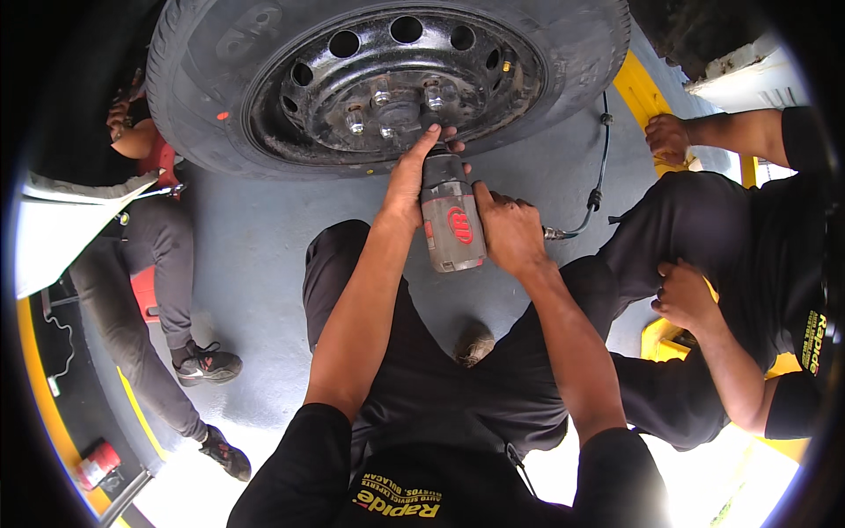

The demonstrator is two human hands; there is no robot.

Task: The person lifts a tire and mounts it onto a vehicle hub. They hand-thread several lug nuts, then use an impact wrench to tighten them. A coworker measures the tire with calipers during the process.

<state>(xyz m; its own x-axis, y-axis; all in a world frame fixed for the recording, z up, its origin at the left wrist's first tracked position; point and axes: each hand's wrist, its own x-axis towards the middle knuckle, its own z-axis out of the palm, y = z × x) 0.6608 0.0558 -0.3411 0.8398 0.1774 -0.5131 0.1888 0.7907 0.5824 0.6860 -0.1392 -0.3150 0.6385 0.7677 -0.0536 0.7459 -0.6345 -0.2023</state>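
An air impact wrench (452,222), grey with a red emblem, points away from me toward the wheel. My left hand (414,180) is wrapped round its front end, fingers near the socket. My right hand (512,231) grips it at the right, where the handle is hidden beneath the fingers. The wrench's nose meets the hub area of a black steel wheel (406,55) fitted with a tyre (204,97). Several shiny lug nuts (355,121) show round the hub. My left fingers hide whether the socket sits on a nut.
An air hose (604,145) runs from the wrench's right side up behind the tyre. A co-worker's hand (685,295) and knee are close on my right, by a yellow metal post (641,88). Another person's legs (163,290) are at the left, beside a red object (145,295).
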